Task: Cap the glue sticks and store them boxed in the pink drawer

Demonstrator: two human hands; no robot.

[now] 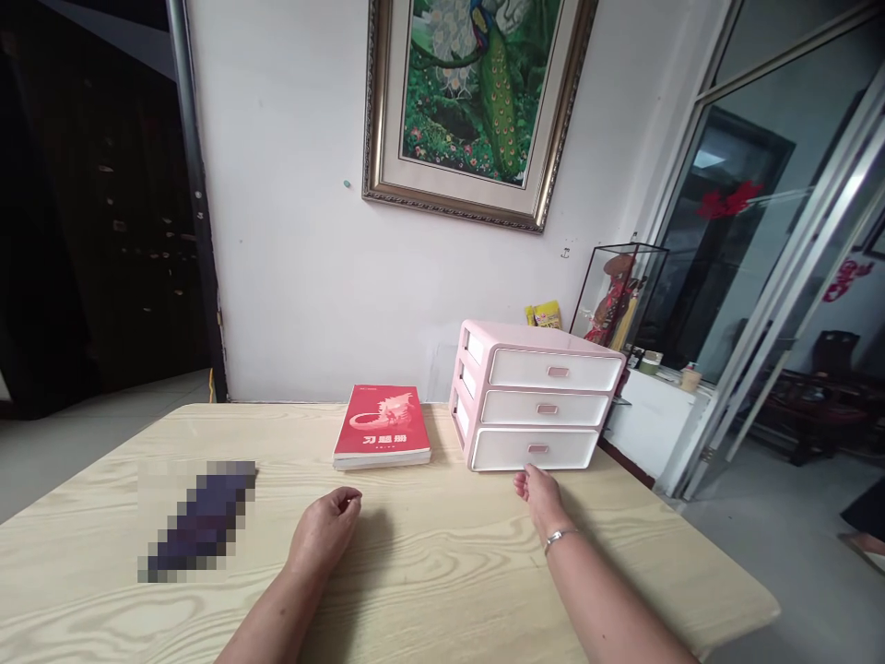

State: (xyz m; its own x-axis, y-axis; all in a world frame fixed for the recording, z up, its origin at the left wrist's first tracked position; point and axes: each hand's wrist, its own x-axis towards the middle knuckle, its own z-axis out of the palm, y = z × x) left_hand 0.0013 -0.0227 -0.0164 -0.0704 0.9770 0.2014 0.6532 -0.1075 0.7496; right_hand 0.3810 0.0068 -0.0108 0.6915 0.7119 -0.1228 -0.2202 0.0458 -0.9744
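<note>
Presently, the curled, empty left hand (322, 535) is being held near the red book (380, 426), while the bunched, empty right hand (540, 498) is being rested just beside the pink drawer unit (553, 371).

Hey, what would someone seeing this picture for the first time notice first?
A gold-framed peacock painting hangs high on the white wall, its green plumage catching the eye. Below it, a pink-and-white three-drawer plastic organizer stands on the pale wood-grain table, with the right grip close in front of its bottom drawer. A red paperback book lies just left of the organizer.
</note>
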